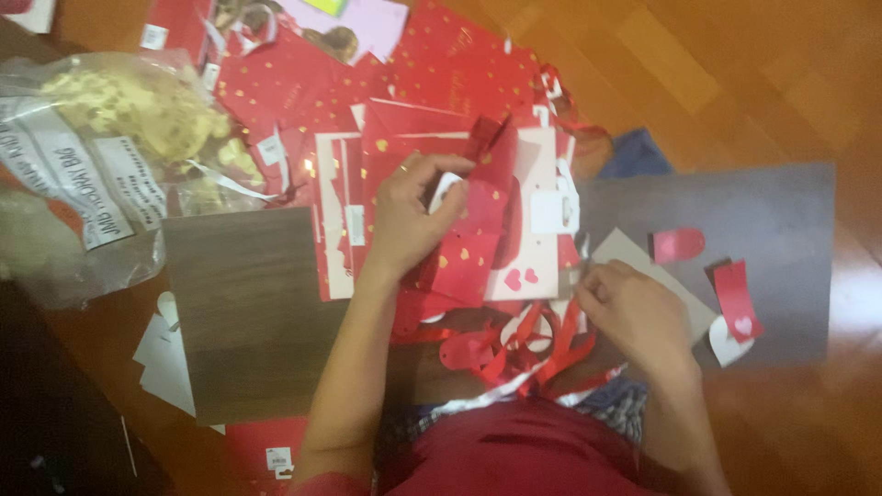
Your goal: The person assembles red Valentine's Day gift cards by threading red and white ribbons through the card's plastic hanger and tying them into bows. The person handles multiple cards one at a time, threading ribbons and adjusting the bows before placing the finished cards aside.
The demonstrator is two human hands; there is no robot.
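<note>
My left hand (409, 216) grips the top of a red paper gift bag (469, 248) dotted with gold hearts, thumb and fingers pinched around a small white tag. The bag lies on a heap of similar flattened red bags (367, 101). My right hand (629, 308) rests fingers curled on a grey card sheet (634, 253), beside a tangle of red and white ribbons (524, 349). I cannot tell whether it holds anything. A white panel with two pink hearts (524, 276) sits between my hands.
A dark wood-grain board (239, 312) lies at left, a grey mat (763, 220) at right with small red heart tags (735, 298) and a pink piece (678, 243). A clear plastic bag of yellowish stuff (110, 147) sits far left. Wooden floor surrounds everything.
</note>
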